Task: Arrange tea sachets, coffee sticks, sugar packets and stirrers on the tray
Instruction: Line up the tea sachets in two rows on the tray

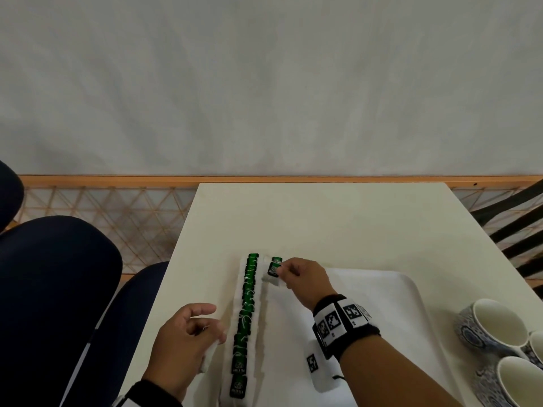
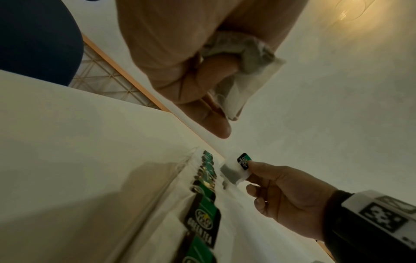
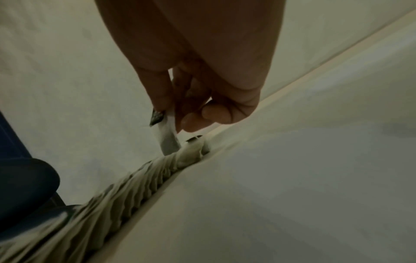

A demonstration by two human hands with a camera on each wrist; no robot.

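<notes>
Two hands busy rn. Nearest us, our left hand [image 1: 182, 340] has fingers curled round spare tea bags [image 2: 244, 71], beside the near part of the row of tea sachets [image 1: 245, 321]. That row's long axis runs near-to-far by the tray [image 1: 396, 292] left edge. Further out, our right hand [image 1: 305, 277] pinches one tea sachet [image 1: 273, 268] w/ thumb+finger at the far end, next to the last one laid, so it's the closer hand; prob sets it down there.

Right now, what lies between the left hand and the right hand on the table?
The row of green tea sachets lies between the left hand and the right hand; the head view shows it.
</notes>
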